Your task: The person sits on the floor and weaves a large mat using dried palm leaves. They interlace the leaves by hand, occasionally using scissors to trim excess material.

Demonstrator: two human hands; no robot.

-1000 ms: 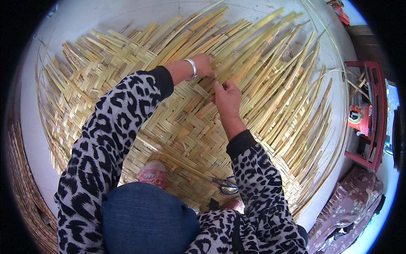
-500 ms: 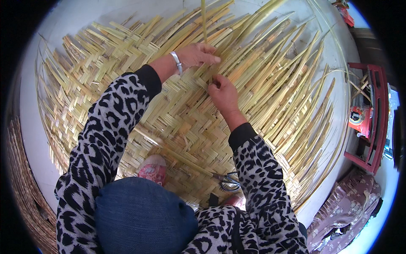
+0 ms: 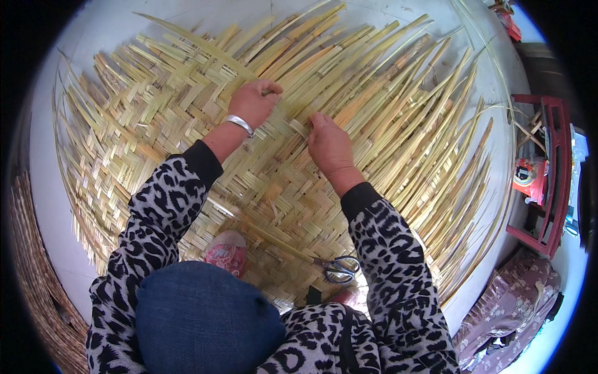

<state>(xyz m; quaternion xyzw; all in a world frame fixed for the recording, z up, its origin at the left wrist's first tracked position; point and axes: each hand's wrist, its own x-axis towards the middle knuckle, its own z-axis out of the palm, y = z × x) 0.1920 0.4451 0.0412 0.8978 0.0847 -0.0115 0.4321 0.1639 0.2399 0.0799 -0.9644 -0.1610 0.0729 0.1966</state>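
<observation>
**Zigzag weave set through the middle, loose ends at the upper and right edges**

Bends over a broad, flat mat of pale yellow-green split-cane strips (image 3: 280, 202), spread on a smooth grey-white floor (image 3: 112, 34) and filling the middle of the frame. Shows close zigzag weave from lower centre toward the left, seemingly finished there. Leaves long, straight, loose cane ends (image 3: 430, 156) fanning out across upper centre and right, not interlaced; looks well along, judging by the woven share, but not complete.

Has a left hand (image 3: 254, 103) at upper centre, wearing a smooth silver bracelet (image 3: 242, 124), with fingers curled inward beside the lower end of a long, flat, pale green strip (image 3: 199, 41) running to the upper left; cannot tell any grasp on it. Has a right hand (image 3: 330, 144) just right of centre, with fingertips drawn together where weave meets loose ends; cannot tell pinching from pressing.

Has metal scissors with looped dark-blue handles (image 3: 341, 270) at lower centre, lying on the mat, untouched by either hand.
</observation>
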